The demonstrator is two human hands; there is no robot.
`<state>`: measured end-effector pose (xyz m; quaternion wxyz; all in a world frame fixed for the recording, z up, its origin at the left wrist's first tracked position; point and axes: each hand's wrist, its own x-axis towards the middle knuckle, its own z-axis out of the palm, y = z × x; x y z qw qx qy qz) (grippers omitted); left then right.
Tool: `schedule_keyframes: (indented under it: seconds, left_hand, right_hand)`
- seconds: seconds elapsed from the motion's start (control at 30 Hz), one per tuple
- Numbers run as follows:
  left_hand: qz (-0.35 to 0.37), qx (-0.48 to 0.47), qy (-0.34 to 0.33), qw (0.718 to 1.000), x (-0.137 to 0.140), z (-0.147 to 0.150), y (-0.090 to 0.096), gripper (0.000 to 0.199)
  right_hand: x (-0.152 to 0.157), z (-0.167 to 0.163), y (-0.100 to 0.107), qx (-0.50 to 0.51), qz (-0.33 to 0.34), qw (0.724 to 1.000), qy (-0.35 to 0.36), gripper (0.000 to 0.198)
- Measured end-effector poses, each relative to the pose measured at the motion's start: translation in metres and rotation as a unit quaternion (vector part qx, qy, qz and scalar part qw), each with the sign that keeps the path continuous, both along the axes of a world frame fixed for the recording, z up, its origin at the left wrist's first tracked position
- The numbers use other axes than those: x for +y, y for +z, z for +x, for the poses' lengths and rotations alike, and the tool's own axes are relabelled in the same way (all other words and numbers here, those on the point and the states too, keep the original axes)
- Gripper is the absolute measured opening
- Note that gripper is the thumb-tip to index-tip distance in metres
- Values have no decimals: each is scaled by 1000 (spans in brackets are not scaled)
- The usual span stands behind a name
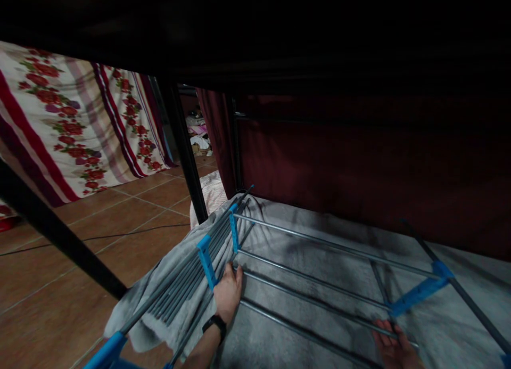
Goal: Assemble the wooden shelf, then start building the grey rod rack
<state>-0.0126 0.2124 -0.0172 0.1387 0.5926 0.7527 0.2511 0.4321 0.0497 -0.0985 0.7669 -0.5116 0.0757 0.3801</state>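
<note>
A partly assembled rack frame of grey metal tubes and blue plastic connectors lies on a grey blanket (pixel 279 241). My left hand (pixel 228 292), with a dark watch on its wrist, is closed around the left end of a grey metal tube (pixel 303 293), beside a left blue connector (pixel 206 262). My right hand (pixel 393 345) grips the same tube near its right end, just below a right blue connector (pixel 419 294). Two crossbars behind it span between the connectors on both sides. Whether the held tube's left end sits in the connector is hidden by my fingers.
Several loose tubes (pixel 179 289) lie on the blanket at left. Black bed posts (pixel 186 150) stand beside the tiled floor (pixel 147 209), where a thin cable runs. A dark bunk is overhead, a maroon curtain (pixel 319 161) behind, a floral cloth (pixel 80 124) at far left.
</note>
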Motion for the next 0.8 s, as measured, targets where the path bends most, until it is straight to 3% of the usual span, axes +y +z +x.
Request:
schedule_keyframes:
  seconds: [0.23,0.37,0.53,0.8]
  left_hand:
    - [-8,55,-4,998,-1,-1,0,41]
    - [-17,98,-1,995,2,1,-2,38]
    - [-18,128,-5,992,3,3,-4,40]
    - [-22,159,-18,987,0,5,5,35]
  right_hand:
    - [-2,-1,11,30,-12,999,-13,17]
    - [-5,1,7,17,-20,1000,-13,13]
    - [-5,2,1,-24,-3,1000,2,22]
    - [-4,0,6,5,17,1000,-10,23]
